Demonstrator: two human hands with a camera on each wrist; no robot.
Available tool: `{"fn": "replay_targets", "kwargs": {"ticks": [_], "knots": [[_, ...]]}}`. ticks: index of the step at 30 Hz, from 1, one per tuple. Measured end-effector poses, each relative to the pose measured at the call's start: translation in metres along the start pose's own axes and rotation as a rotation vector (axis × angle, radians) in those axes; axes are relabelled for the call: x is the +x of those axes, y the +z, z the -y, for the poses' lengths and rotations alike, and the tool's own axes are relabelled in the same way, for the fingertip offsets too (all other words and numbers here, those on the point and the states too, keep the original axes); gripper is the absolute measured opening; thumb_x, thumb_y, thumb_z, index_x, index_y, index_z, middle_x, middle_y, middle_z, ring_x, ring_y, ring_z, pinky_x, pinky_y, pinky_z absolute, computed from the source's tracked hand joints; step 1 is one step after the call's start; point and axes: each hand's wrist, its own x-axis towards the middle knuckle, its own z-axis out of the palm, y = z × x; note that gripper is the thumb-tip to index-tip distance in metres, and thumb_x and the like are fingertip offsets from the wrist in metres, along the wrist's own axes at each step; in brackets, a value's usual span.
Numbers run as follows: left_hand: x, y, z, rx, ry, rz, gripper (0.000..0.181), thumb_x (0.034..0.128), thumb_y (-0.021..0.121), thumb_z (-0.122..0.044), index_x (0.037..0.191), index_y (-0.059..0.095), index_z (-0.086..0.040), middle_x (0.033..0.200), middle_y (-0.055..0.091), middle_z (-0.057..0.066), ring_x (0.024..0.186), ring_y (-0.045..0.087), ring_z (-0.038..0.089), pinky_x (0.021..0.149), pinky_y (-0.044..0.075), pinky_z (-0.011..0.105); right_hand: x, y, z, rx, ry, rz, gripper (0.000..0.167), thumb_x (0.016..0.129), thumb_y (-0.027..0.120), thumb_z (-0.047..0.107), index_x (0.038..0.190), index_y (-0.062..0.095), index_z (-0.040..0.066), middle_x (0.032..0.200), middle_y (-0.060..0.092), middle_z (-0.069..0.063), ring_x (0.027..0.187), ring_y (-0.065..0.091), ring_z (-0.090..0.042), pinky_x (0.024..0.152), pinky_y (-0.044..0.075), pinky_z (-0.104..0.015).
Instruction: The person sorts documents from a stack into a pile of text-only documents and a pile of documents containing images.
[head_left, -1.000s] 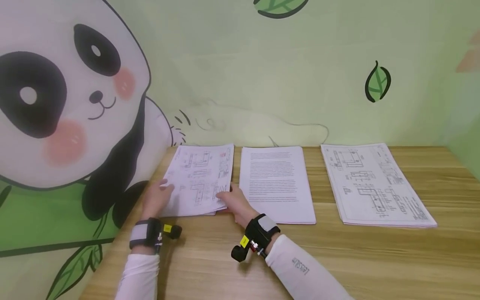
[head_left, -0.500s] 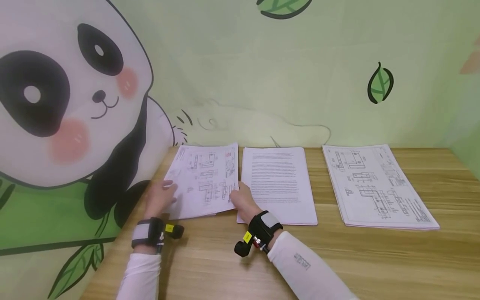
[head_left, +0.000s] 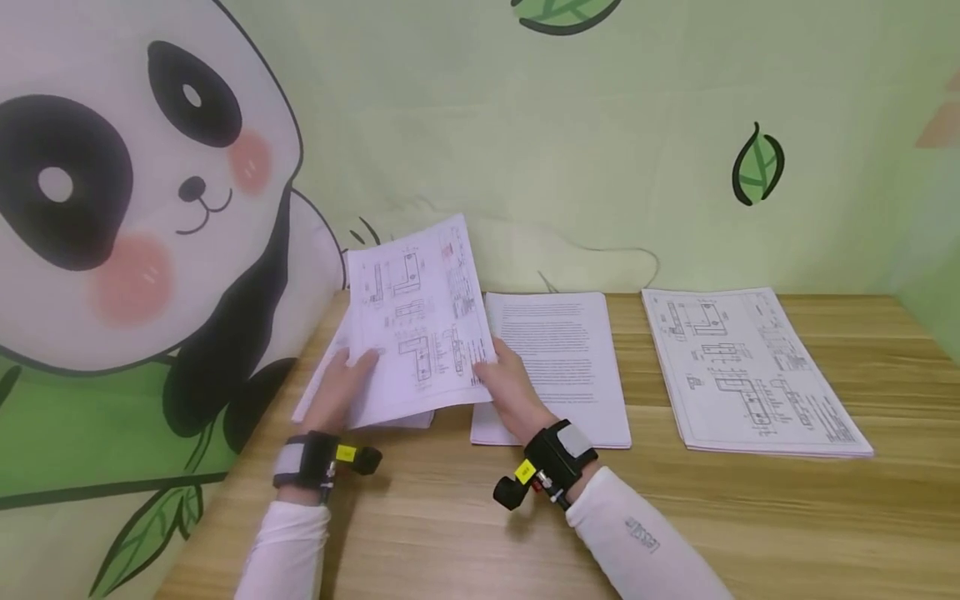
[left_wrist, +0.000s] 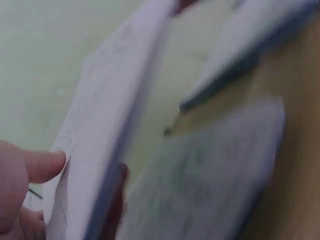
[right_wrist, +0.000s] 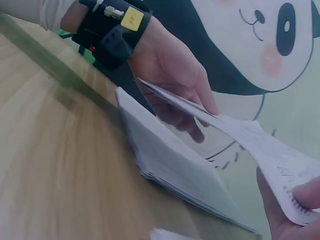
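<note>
Both hands hold up a sheaf of sheets with technical drawings point(head_left: 408, 325), tilted above the table at the left. My left hand point(head_left: 340, 390) grips its lower left edge, thumb on top; the left wrist view shows the thumb point(left_wrist: 45, 166) on the printed face and fingers behind. My right hand point(head_left: 513, 387) pinches the lower right corner, its thumb on the print. In the right wrist view the lifted sheets point(right_wrist: 245, 135) bend between the hands. Below them more paper point(head_left: 318, 387) lies on the table, seen as a stack point(right_wrist: 175, 160) in the right wrist view.
A stack of text pages point(head_left: 555, 358) lies beside the raised sheets, partly behind my right hand. Farther right is another stack of drawings point(head_left: 750, 375). The wooden table point(head_left: 450, 517) meets a wall point(head_left: 600, 167) painted with a panda and leaves.
The drawing sheets have risen off the table and tilted up toward me, uncovering paper beneath. Both hands have lifted with them and shifted right; my left hand now grips the sheets' edge.
</note>
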Motion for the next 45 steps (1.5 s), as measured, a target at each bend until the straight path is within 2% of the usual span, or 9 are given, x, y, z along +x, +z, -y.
{"fn": "replay_targets", "kwargs": {"ticks": [2, 6, 9, 17, 24, 28, 34, 39, 45], "knots": [[-0.003, 0.004, -0.006, -0.037, 0.036, 0.006, 0.097, 0.0922, 0.042, -0.071, 0.161, 0.000, -0.016, 0.169, 0.005, 0.010, 0.156, 0.012, 0.033, 0.126, 0.016, 0.053, -0.003, -0.010, 0.005, 0.004, -0.020, 0.020, 0.060, 0.095, 0.043, -0.002, 0.152, 0.035, 0.012, 0.148, 0.052, -0.009, 0.133, 0.052, -0.023, 0.101, 0.047, -0.033], [-0.010, 0.016, -0.019, -0.175, 0.144, 0.026, 0.074, 0.0981, 0.052, -0.051, 0.158, 0.022, -0.018, 0.157, 0.039, 0.012, 0.140, 0.043, 0.030, 0.115, 0.035, 0.044, -0.009, -0.033, 0.016, -0.047, -0.049, 0.045, 0.061, 0.094, 0.044, -0.003, 0.152, 0.034, 0.012, 0.146, 0.054, -0.010, 0.125, 0.056, -0.022, 0.090, 0.050, -0.027], [-0.016, 0.029, -0.028, -0.289, 0.231, 0.049, 0.056, 0.1004, 0.054, -0.035, 0.151, 0.034, -0.019, 0.140, 0.055, 0.008, 0.123, 0.055, 0.025, 0.105, 0.041, 0.036, -0.015, -0.050, 0.023, -0.109, -0.054, 0.058, 0.060, 0.094, 0.045, -0.001, 0.152, 0.034, 0.012, 0.142, 0.057, -0.012, 0.118, 0.059, -0.021, 0.084, 0.051, -0.025], [-0.044, 0.064, -0.053, -0.380, 0.325, 0.096, 0.051, 0.1026, 0.050, -0.028, 0.151, 0.033, -0.032, 0.143, 0.055, 0.000, 0.129, 0.056, 0.021, 0.112, 0.042, 0.045, -0.031, -0.094, 0.032, -0.264, -0.009, 0.007, 0.053, 0.100, 0.051, 0.013, 0.150, 0.037, 0.014, 0.133, 0.062, -0.012, 0.108, 0.063, -0.020, 0.086, 0.049, -0.027], [-0.057, 0.097, -0.072, -0.421, 0.400, 0.136, 0.047, 0.1031, 0.048, -0.028, 0.148, 0.036, -0.031, 0.137, 0.058, -0.003, 0.125, 0.059, 0.018, 0.105, 0.049, 0.042, -0.048, -0.129, 0.044, -0.333, -0.013, -0.017, 0.060, 0.104, 0.045, 0.025, 0.158, 0.019, 0.016, 0.138, 0.057, -0.017, 0.111, 0.063, -0.021, 0.088, 0.049, -0.025], [-0.062, 0.115, -0.083, -0.472, 0.451, 0.172, 0.046, 0.1040, 0.046, -0.024, 0.148, 0.035, -0.031, 0.140, 0.056, -0.003, 0.130, 0.056, 0.019, 0.108, 0.047, 0.043, -0.060, -0.143, 0.050, -0.354, -0.025, -0.012, 0.056, 0.106, 0.040, 0.031, 0.157, 0.019, 0.020, 0.138, 0.058, -0.014, 0.112, 0.065, -0.019, 0.087, 0.054, -0.027], [-0.068, 0.136, -0.098, -0.522, 0.522, 0.242, 0.052, 0.1039, 0.047, -0.021, 0.152, 0.031, -0.033, 0.144, 0.055, -0.002, 0.130, 0.056, 0.019, 0.108, 0.046, 0.042, -0.073, -0.163, 0.052, -0.392, -0.037, -0.092, 0.057, 0.106, 0.040, 0.034, 0.157, 0.018, 0.021, 0.136, 0.057, -0.014, 0.109, 0.066, -0.017, 0.083, 0.057, -0.027], [-0.070, 0.153, -0.109, -0.524, 0.517, 0.234, 0.044, 0.1031, 0.050, -0.019, 0.146, 0.040, -0.023, 0.134, 0.062, 0.004, 0.115, 0.061, 0.020, 0.095, 0.050, 0.033, -0.079, -0.181, 0.057, -0.478, -0.062, -0.125, 0.056, 0.106, 0.041, 0.032, 0.156, 0.022, 0.015, 0.134, 0.061, -0.020, 0.106, 0.070, -0.021, 0.079, 0.058, -0.027], [-0.075, 0.171, -0.120, -0.500, 0.501, 0.256, 0.042, 0.1040, 0.046, -0.016, 0.145, 0.039, -0.023, 0.136, 0.061, 0.003, 0.117, 0.058, 0.019, 0.094, 0.046, 0.031, -0.082, -0.207, 0.067, -0.570, -0.093, -0.150, 0.052, 0.106, 0.039, 0.025, 0.154, 0.030, 0.009, 0.129, 0.063, -0.026, 0.097, 0.072, -0.021, 0.075, 0.057, -0.028]]}}
